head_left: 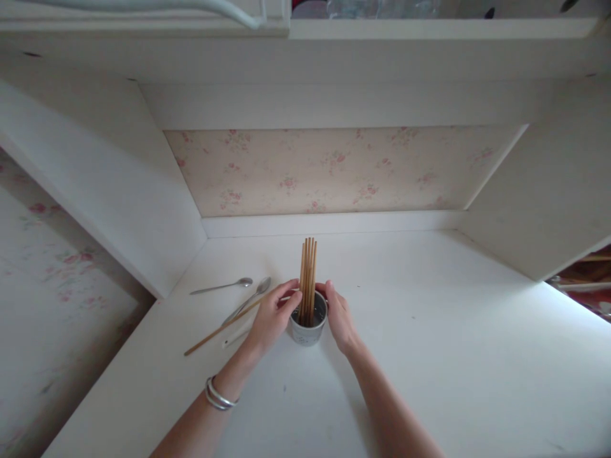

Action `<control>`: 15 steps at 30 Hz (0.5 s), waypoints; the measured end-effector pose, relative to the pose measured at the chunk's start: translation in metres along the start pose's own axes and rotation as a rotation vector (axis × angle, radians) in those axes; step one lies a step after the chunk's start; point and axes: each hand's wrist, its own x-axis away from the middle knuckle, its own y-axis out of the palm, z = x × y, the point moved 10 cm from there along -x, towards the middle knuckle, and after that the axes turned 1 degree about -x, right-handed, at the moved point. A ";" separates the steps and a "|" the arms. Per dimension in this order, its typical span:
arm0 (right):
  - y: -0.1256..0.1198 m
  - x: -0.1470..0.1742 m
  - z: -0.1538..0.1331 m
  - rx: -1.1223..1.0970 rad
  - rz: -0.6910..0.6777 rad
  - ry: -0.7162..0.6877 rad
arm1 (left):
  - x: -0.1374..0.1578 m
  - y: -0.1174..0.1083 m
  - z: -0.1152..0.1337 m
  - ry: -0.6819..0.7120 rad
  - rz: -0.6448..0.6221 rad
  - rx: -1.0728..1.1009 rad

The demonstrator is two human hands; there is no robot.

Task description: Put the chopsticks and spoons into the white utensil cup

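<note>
A small grey cup (306, 335) stands upright on the white surface, with several wooden chopsticks (309, 273) upright in a tight bundle inside it. My left hand (273, 318) is at the cup's left side, its thumb and fingertips closed against the chopsticks near the rim. On the opposite side, my right hand (340, 316) curves around the cup, its fingertips partly hidden behind the rim. Left of my left hand lie a single chopstick (210, 338), a metal spoon (261, 286) and a white-handled utensil (233, 338), whose far end is hidden under the hand.
Another metal spoon (244, 282) lies farther left on the white countertop (429, 356). White side panels (109, 159) and an overhead shelf (334, 60) enclose the space. Floral wallpaper (310, 172) covers the back wall. Reddish items (587, 286) show beyond the right panel.
</note>
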 end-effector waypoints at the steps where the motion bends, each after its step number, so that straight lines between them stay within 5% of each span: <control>1: -0.002 -0.001 0.001 0.011 0.022 0.001 | 0.004 0.004 -0.001 -0.006 -0.037 0.066; 7: -0.026 -0.002 0.004 0.064 0.239 -0.026 | 0.028 0.025 -0.016 -0.025 -0.218 0.291; 11: -0.040 0.027 -0.044 0.260 0.491 -0.286 | 0.027 0.021 -0.022 -0.007 -0.131 0.217; 13: -0.021 0.048 -0.084 0.417 0.487 -0.494 | 0.025 0.025 -0.018 0.020 -0.145 0.240; 15: 0.020 0.062 -0.117 0.529 0.329 -0.660 | 0.025 0.034 -0.014 0.013 -0.202 0.271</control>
